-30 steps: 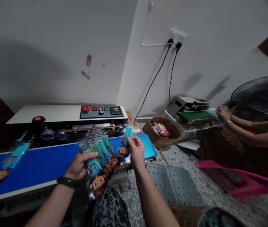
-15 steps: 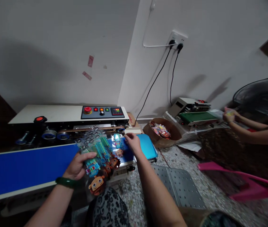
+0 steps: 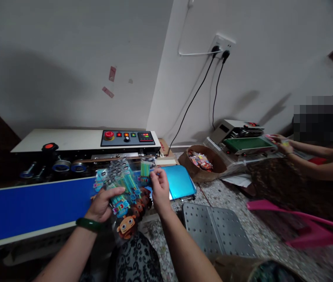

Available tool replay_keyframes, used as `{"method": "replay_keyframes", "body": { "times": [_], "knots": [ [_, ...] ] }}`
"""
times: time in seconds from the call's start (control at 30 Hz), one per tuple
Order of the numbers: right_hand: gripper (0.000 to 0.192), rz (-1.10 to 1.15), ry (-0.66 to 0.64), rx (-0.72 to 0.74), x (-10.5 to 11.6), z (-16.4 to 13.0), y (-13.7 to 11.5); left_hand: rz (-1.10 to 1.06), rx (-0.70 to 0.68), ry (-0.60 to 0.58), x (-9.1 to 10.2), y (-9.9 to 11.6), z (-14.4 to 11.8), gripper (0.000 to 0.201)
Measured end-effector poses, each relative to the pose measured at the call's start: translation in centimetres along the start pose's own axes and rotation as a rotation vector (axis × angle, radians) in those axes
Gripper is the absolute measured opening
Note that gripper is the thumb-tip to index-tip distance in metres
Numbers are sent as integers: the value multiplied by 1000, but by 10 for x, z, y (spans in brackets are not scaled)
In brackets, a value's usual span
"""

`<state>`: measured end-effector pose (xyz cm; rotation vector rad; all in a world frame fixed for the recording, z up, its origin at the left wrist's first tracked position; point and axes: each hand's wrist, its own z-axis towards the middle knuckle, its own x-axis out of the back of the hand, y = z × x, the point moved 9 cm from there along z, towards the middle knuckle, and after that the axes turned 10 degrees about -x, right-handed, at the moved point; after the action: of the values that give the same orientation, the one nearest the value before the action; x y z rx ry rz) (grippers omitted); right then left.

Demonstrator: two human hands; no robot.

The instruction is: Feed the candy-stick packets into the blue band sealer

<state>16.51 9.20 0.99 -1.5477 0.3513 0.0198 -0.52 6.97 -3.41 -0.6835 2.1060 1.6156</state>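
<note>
My left hand (image 3: 103, 204) is closed round a fanned stack of clear plastic packets (image 3: 126, 225), its thumb lying over the top one. Each packet shows a brown cartoon face, a blue body and green strips. Between the fingertips of my right hand (image 3: 160, 190) is the edge of a single packet (image 3: 145, 170), upright at the front of the band sealing machine (image 3: 63, 140). Another packet (image 3: 99, 178) sits farther left by the blue conveyor belt (image 3: 34, 213), partly hidden behind the stack and my left hand.
A shiny blue plate (image 3: 180, 182) extends at the machine's right end. Beyond it are a carton (image 3: 217, 168) of packets and a second machine with a green belt (image 3: 245, 145), where a co-worker's hands (image 3: 280, 144) work. A grey perforated metal plate (image 3: 216, 231) lies below.
The packet by my right hand has moved left along the machine, behind the stack. My right hand now holds another packet at the machine's front. The stack has shifted slightly right.
</note>
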Motion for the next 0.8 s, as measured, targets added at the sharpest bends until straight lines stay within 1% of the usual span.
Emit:
{"method": "replay_keyframes", "body": {
  "times": [0.07,0.1,0.2,0.23,0.3,0.37,0.43,0.5,0.57,0.63,0.73,0.77,0.8],
  "knots": [
    [21,96,100,-57,14,1,11,23,18,13,3,-2,1,27],
    [23,148,125,-89,19,2,16,32,29,13,4,-3,1,25],
    [35,236,126,-163,32,11,28,53,21,23,8,-1,2,24],
    [39,228,131,-182,38,16,31,59,8,29,9,1,2,25],
    [40,155,183,-216,56,27,37,63,-13,36,12,5,2,26],
    [36,21,248,-258,74,40,44,63,-20,39,16,7,2,25],
    [30,-95,261,-291,83,54,49,59,-14,33,18,8,2,25],
    [24,-156,216,-322,81,67,54,57,-8,22,18,9,2,26],
    [21,-174,146,-348,71,78,58,56,1,11,17,8,1,28],
    [22,-189,95,-363,60,84,60,55,11,7,15,7,0,28],
    [25,-202,98,-339,49,80,51,50,13,4,13,5,0,31],
    [28,-190,68,-325,42,74,46,48,12,0,11,5,0,33],
    [31,-167,-7,-320,32,66,41,44,12,-12,9,5,0,35]
  ]
}}
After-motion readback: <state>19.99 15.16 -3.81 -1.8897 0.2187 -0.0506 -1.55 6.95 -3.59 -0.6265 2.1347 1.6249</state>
